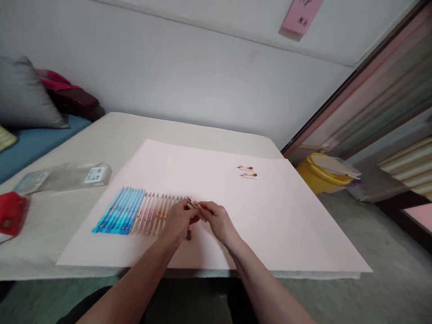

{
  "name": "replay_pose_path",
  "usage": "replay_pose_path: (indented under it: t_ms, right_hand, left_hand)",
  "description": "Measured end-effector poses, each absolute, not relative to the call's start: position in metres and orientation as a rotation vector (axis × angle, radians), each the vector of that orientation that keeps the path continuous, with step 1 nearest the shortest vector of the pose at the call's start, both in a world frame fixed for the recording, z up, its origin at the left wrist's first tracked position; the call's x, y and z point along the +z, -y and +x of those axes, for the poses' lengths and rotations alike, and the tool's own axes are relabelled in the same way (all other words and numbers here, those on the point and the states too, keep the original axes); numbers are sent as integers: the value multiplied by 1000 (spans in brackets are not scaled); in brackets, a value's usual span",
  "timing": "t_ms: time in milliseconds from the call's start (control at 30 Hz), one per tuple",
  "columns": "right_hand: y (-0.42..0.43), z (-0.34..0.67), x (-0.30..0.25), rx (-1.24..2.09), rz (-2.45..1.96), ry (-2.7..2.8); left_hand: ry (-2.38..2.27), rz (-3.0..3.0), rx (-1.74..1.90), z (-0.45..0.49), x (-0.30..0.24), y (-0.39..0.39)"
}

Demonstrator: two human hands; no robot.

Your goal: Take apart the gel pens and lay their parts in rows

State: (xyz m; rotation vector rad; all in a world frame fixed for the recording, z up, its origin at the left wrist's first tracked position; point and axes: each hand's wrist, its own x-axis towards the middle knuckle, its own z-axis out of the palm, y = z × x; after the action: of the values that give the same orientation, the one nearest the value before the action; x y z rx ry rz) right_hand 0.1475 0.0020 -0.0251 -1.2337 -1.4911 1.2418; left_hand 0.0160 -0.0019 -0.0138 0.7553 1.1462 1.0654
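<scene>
A row of pencils lies side by side on a large pale pink sheet (270, 216): several blue pencils (119, 217) on the left, several pale pink ones (155, 210) to their right. My left hand (178, 220) and my right hand (218, 219) meet at the right end of the row, both with fingers pinched on one pink pencil (192, 203) held just above the sheet. Two more pink pencils (248, 172) lie apart at the far right of the sheet.
The sheet covers a beige table (101, 135). A clear plastic package (64, 176) and a red object (11, 212) lie at the left. A grey pillow (23, 94) sits on a blue seat beyond. A yellow bucket (320, 173) stands on the floor at the right.
</scene>
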Motion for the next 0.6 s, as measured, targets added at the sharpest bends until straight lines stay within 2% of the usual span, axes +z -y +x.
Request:
replay_pose_path:
  t_ms: [333,533,600]
  right_hand:
    - [-9,147,-25,979,-1305,1760]
    - [-8,156,-18,1212,-1202,1696]
    - [-11,166,-15,1197,-1222,1703]
  left_hand:
    - [-1101,598,1176,22,-27,-5]
    - [-1109,584,1185,24,-25,-8]
    - [-1123,561,1197,24,-24,-9]
